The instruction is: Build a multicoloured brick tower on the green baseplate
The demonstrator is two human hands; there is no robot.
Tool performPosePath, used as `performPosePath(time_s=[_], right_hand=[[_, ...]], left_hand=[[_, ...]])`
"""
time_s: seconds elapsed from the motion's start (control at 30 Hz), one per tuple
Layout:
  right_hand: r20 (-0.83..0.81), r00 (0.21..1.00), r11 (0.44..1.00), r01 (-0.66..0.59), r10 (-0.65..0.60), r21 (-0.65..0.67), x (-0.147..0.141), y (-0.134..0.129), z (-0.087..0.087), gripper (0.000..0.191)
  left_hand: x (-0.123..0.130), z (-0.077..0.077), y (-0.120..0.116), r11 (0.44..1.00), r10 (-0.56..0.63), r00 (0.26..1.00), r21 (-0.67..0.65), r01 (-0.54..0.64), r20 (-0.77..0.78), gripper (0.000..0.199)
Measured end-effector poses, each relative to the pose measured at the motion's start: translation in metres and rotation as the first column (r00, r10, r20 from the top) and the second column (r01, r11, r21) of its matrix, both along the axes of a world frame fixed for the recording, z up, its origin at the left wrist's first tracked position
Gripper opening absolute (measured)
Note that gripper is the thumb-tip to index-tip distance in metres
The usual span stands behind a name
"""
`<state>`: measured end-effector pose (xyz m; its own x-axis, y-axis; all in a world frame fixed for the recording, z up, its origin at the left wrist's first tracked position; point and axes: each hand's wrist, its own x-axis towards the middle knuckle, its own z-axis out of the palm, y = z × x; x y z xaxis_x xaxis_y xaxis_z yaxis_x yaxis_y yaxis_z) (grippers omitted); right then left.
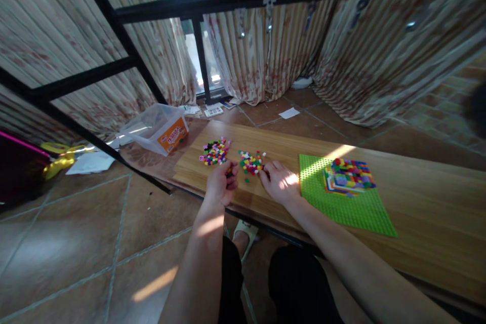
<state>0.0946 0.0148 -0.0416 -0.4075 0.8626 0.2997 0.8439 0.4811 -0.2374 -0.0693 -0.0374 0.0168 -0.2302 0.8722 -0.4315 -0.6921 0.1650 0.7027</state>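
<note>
On the desk, the left toy-brick pile sits just beyond your curled left hand, the right toy-brick pile beside your bent-fingered right hand; can't tell either grip.

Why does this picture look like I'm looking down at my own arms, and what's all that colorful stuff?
There's no robot here, just a person with two bare hands. The camera is worn on the person's head, so it looks forward and down, much as their eyes would.

On the wooden table lie two piles of tiny colorful bricks: a left pile and a right pile. Farther right is a green board with a brick build on it. A see-through box stands off to the left.

The left hand is curled near the piles; whether it holds bricks is hard to tell. The right hand has its fingertips at the right pile's edge.
</note>
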Motion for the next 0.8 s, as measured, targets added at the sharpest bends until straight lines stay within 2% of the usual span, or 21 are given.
performPosePath(time_s=[0.1,0.2,0.33,0.57,0.8], right_hand=[[-0.052,0.997,0.998,-0.050,0.051,0.031,0.004,0.003,-0.003,0.032],[-0.152,0.987,0.999,-0.042,0.045,0.024,0.007,0.010,-0.003,0.029],[-0.225,0.972,0.997,-0.071,0.063,-0.027,0.001,0.025,0.002,0.025],[-0.027,0.997,0.983,-0.079,0.075,-0.168,-0.017,0.043,0.015,0.024],[0.138,0.983,0.977,-0.089,0.117,-0.195,-0.027,0.041,0.027,0.020]], left_hand=[[-0.006,-0.001,-0.003,0.997,0.079,0.997,-0.020,-0.079,0.015,0.007],[-0.006,-0.002,-0.003,0.988,0.150,0.986,-0.037,-0.148,0.069,0.009],[0.003,-0.001,0.001,0.988,0.157,0.976,-0.010,-0.157,0.151,0.009],[0.006,0.001,0.005,0.985,0.166,0.970,0.014,-0.172,0.180,0.009],[0.005,0.003,0.009,0.982,0.185,0.966,0.008,-0.190,0.182,0.009]])
